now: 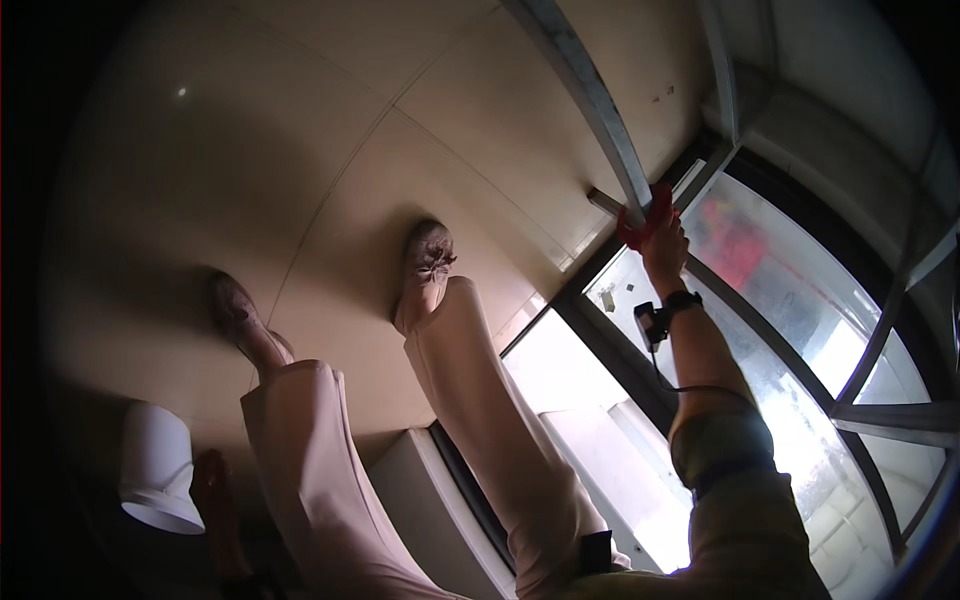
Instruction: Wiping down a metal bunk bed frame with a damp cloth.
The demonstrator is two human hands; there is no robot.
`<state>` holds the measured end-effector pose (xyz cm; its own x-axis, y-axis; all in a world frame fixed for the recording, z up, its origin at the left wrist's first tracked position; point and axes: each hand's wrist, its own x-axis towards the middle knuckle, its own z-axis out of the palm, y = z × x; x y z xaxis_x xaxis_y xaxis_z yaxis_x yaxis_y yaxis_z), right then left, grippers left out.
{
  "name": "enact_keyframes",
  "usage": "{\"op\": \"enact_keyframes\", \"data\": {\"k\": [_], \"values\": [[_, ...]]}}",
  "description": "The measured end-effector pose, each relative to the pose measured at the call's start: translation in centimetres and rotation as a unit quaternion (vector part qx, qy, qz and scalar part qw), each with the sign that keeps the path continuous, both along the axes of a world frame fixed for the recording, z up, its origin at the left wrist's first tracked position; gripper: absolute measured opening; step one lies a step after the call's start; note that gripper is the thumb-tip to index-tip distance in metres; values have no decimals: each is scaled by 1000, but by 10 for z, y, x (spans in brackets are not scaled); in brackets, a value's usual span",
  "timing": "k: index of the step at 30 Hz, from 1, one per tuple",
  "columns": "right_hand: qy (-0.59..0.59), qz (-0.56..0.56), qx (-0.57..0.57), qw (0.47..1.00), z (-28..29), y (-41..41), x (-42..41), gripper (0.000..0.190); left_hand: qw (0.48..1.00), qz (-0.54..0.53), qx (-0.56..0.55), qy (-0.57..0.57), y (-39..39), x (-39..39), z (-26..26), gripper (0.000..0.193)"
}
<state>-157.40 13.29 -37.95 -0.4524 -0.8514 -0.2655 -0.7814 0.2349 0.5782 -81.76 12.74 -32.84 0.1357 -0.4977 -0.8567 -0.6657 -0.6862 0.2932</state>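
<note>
My right hand is closed around a red cloth, which is pressed about a grey metal bar of a frame. A strap and a small device with a cable sit on the right wrist. In deep shadow at the lower left, my left hand hangs close to a white plastic bucket. Its fingers are too dark to make out, so I cannot tell whether it holds anything. The inside of the bucket is hidden.
Further metal bars of the frame cross the right side. Beyond them are a dark-edged glass panel with a blurred red patch and a bright doorway. My shoes stand on large beige floor tiles.
</note>
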Motion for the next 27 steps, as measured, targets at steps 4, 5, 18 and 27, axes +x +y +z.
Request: {"op": "enact_keyframes", "data": {"k": [4,5,18,27], "values": [[16,67,213,975,45,-24,37,64,999,-15,-2,-34,36,35,20,21],[54,92,225,969,44,-16,37,58,999,-7,-2,-32,40,35,21,21],[44,555,614,559,23,-116,104,23,998,35,35,-32,69,-19,37,18],[-117,701,57,701,48,-367,290,16,992,113,-38,-33,69,-25,52,12]]}}
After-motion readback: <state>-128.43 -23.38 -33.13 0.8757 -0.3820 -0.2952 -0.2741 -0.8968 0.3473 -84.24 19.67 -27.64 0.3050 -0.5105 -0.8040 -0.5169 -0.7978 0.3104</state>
